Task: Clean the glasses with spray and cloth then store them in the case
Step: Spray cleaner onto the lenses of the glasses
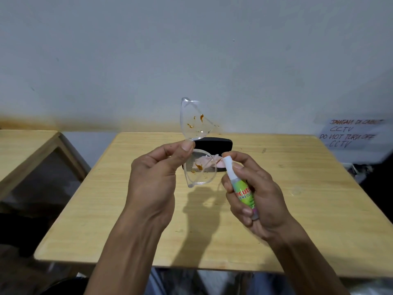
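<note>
My left hand [155,177] pinches the bridge of clear-framed glasses [194,122], held on end above the table. Both lenses carry orange-brown smears; the upper lens stands against the wall, the lower lens [201,173] hangs beside my thumb. My right hand [255,196] grips a small lens-cleaner spray bottle [242,188] with a green label. Its white nozzle points toward the lower lens, with my index finger on top. Behind the hands a black glasses case [214,144] lies open on the table with a pink cloth [209,161] in it.
The light wooden table [297,209] stands against a grey wall. A second wooden table [27,150] is at the left across a gap. A handwritten CCTV notice [350,133] hangs at the right. Clutter sits past the table's right edge.
</note>
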Available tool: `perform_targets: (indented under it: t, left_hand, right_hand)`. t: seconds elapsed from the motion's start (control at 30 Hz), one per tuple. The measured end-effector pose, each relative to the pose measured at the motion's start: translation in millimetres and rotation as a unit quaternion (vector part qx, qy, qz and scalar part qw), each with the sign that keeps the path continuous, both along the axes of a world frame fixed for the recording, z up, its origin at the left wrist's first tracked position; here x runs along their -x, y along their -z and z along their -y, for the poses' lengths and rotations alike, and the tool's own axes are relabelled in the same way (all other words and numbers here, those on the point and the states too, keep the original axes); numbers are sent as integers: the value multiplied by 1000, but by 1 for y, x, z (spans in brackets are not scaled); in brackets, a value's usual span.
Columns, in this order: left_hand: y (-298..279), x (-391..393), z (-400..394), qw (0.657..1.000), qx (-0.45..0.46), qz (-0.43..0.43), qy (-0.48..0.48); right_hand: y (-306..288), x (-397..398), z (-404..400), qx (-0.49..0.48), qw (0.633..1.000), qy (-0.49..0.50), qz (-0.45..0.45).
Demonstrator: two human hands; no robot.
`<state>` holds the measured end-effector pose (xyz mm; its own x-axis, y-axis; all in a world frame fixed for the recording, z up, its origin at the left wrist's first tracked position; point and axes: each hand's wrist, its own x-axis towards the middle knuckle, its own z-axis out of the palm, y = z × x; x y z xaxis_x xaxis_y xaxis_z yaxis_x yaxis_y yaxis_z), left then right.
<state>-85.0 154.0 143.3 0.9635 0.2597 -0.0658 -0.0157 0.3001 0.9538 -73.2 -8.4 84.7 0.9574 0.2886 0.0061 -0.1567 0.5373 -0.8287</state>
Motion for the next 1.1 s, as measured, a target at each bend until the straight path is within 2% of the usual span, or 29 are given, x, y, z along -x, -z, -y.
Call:
perform_targets:
  t: [0.3, 0.67, 1.1]
  left_hand:
    - [2, -3, -2, 1000, 9, -12, -11]
    - [12, -5, -8, 1000, -4, -11, 4]
    - [24, -6, -9, 999, -11, -34, 20]
  right_hand:
    - [5, -4, -7, 17, 1000, -10, 14]
    - [-8, -10, -13, 51, 997, 48, 11]
    - [-21, -26, -28, 12, 997, 70, 2]
